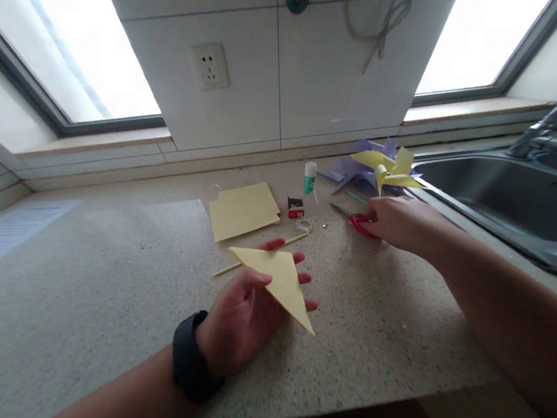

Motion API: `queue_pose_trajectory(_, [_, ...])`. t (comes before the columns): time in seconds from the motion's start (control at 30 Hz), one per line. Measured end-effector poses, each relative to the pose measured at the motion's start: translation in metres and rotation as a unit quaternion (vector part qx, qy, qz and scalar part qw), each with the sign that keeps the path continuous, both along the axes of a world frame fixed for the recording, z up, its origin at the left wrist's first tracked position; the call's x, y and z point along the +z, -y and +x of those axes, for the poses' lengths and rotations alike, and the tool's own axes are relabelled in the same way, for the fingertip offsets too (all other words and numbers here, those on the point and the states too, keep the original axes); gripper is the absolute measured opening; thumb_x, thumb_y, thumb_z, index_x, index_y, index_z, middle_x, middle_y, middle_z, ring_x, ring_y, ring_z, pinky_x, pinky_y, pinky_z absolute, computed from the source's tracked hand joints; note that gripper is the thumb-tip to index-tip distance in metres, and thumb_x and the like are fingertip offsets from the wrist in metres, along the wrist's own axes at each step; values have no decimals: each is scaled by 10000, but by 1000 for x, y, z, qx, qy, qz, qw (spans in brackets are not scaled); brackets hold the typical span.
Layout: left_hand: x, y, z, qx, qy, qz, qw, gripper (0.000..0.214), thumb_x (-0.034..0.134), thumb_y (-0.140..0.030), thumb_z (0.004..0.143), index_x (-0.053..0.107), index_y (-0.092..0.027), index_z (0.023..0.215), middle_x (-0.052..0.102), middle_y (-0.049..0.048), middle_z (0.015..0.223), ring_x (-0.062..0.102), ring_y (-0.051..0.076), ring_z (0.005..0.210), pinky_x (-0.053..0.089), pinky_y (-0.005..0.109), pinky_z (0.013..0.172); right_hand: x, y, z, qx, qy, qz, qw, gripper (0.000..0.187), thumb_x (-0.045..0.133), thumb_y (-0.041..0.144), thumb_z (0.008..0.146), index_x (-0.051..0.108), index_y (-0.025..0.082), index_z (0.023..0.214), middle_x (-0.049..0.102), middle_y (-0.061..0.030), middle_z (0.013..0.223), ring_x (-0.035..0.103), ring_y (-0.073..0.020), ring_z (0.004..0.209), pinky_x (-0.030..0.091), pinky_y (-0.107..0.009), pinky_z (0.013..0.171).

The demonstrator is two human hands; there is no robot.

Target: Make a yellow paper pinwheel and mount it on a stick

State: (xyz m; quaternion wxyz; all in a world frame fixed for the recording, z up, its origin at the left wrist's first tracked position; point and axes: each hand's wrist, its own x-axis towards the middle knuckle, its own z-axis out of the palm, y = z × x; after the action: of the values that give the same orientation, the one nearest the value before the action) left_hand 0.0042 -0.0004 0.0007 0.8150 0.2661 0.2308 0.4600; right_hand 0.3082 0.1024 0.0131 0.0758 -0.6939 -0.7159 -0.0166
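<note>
- Two hands: the left hand (250,316) is loosely open, palm up, thumb pressing one yellow triangle (283,272) against the fingers spread behind it; the right hand (398,222) is curled in, fingers on the red handles of the scissors (359,222).
- One triangle, held above the counter's near middle.
- One pair of scissors, blades pointing away to the left.
- At least two yellow sheets (241,212), overlapping (the exact count is hidden).
- One glue stick (310,177), upright; one small red box (295,208) near it.
- One pale ring (304,225), one tiny metallic piece (325,226) beside it.
- One pale stick (226,269), partly hidden behind the triangle and left hand.
- One yellow pinwheel (387,168), overlapping purple paper shapes (349,167) I cannot count.
- One printed page (9,229), far left.
- One speckled counter (95,324), with a steel sink (497,207) and tap (544,118) at right.
- Behind: white tiled wall (242,116), one socket (210,66), one looped cord (390,22), two bright windows (95,62).
</note>
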Motion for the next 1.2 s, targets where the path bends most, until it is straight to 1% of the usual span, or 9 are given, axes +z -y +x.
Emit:
queue_pose_trajectory(0.1, [-1, 1, -1, -17, -8, 20, 1000, 635, 576, -113, 655, 534, -251, 1273, 595, 105, 1287, 610, 273, 1075, 553, 492, 892, 4, 6, -6, -5, 29, -2, 1000, 336, 558, 516, 850, 676, 204, 816, 673, -124, 779, 589, -245, 673, 283, -336, 532])
queue_pose_trajectory(0.2, [-3, 2, -1, -30, -33, 45, 998, 691, 572, -65, 607, 542, -293, 1260, 583, 64, 1234, 571, 261, 1095, 551, 475, 897, 4, 11, -10, 9, 33, 1, 999, 304, 562, 479, 859, 654, 193, 811, 678, -126, 790, 597, -249, 695, 270, -338, 535])
queue_pose_trajectory(0.33, [-7, 4, 0, -49, -65, 71, 994, 704, 638, -32, 643, 539, -331, 1273, 551, 57, 1232, 527, 259, 1119, 545, 472, 908, 11, 23, -18, 11, 5, 30, 999, 277, 558, 431, 882, 649, 186, 786, 685, -134, 807, 605, -247, 715, 273, -339, 547])
queue_pose_trajectory(0.43, [-11, 3, 0, -65, -82, 86, 991, 724, 735, -66, 686, 513, -324, 1325, 508, 86, 1303, 524, 269, 1121, 529, 514, 930, 22, 44, -33, 21, -51, 70, 996, 227, 548, 381, 907, 655, 195, 830, 691, -112, 843, 606, -223, 717, 339, -338, 573])
queue_pose_trajectory(0.57, [-14, 1, 1, -71, -110, 114, 985, 768, 795, -180, 765, 433, -343, 1423, 480, 104, 1356, 571, 263, 1084, 528, 508, 906, 24, 91, -71, 117, -166, 58, 978, 269, 491, 466, 979, 630, 244, 920, 690, -11, 816, 617, -138, 675, 468, -269, 590])
queue_pose_trajectory(0.63, [-16, 0, 0, -75, -125, 129, 981, 781, 806, -225, 791, 403, -345, 1449, 489, 110, 1377, 594, 264, 1085, 520, 499, 918, 13, 113, -91, 166, -291, 33, 942, 235, 583, 473, 938, 610, 240, 922, 672, -3, 796, 611, -138, 665, 490, -264, 575])
queue_pose_trajectory(0.77, [-17, -3, -2, -88, -153, 155, 972, 747, 835, -227, 788, 454, -299, 1426, 575, 104, 1343, 635, 235, 1075, 486, 427, 977, -16, 139, -114, 160, -484, 26, 860, 222, 759, 380, 821, 618, 234, 911, 663, 4, 780, 594, -142, 631, 477, -283, 548])
queue_pose_trajectory(0.97, [-18, -3, 0, -124, -137, 150, 971, 718, 811, -329, 812, 475, -263, 1443, 675, 109, 1198, 687, 227, 909, 580, 397, 803, -30, 140, -104, 103, -553, 44, 825, 127, 719, 342, 849, 675, 225, 871, 702, -10, 788, 642, -152, 676, 520, -299, 622])
queue_pose_trajectory(1.2, [-17, -4, 1, -72, -108, 99, 987, 455, 673, -317, 898, 615, -168, 1324, 723, 129, 1154, 691, 244, 1004, 562, 385, 887, -31, 136, -90, 33, -637, 28, 770, 227, 730, 419, 860, 751, 220, 968, 789, -60, 918, 722, -179, 764, 557, -294, 674])
